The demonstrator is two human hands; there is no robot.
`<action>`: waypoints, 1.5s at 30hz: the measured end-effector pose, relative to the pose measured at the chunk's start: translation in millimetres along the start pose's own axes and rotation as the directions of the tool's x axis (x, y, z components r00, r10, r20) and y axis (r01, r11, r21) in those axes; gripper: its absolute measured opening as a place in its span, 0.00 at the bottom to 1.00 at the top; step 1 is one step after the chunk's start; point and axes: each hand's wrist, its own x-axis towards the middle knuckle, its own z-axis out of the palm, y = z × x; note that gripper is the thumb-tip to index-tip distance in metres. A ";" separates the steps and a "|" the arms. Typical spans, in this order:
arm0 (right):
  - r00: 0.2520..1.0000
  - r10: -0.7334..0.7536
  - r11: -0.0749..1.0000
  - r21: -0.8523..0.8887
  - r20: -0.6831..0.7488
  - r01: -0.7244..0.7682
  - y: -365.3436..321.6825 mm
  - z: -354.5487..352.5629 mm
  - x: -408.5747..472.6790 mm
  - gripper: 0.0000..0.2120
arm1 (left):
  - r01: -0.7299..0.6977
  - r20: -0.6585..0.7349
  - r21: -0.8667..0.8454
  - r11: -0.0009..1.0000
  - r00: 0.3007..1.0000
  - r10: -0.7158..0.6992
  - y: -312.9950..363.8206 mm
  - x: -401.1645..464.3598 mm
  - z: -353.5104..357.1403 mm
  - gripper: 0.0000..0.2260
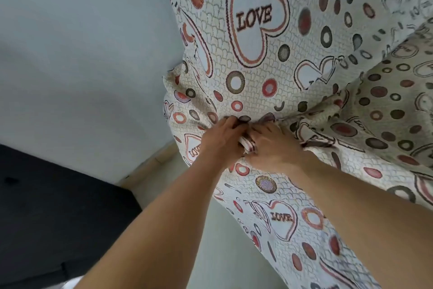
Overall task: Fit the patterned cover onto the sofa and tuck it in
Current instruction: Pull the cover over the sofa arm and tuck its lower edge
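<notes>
While both hands (248,141) pinch a cover (255,31) fold between them, the crease runs toward three o'clock, right hand (271,145) nearer.

cover (253,82): cream textured fabric, hearts that say LOVE, plus red, brown and grey rings and dots
state: draped all over the sofa, so the sofa itself is hidden underneath
pose: bunched and creased at the crease between 2 draped faces
folds: a wad (247,144) gathered low in the middle

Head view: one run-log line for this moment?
step: tucking | left hand: grips cover | right hand: grips cover fold | place: sofa corner crease
</notes>
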 end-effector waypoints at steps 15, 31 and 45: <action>0.979 -0.203 0.979 -0.013 0.029 0.203 31.0 -5.2 -39.3 0.36 | 0.154 -0.092 -0.352 0.923 0.976 -0.198 64.2 -75.6 19.4 0.29; 0.935 -0.356 0.931 0.089 0.000 0.354 149.0 9.2 -163.2 0.29 | 0.284 -0.127 -0.633 0.720 0.880 -0.458 243.6 -133.7 38.8 0.22; 0.984 -0.171 0.863 0.473 -0.051 0.175 206.4 9.4 -193.3 0.18 | 0.126 -0.151 -0.352 0.927 0.970 -0.189 312.3 -150.1 35.8 0.12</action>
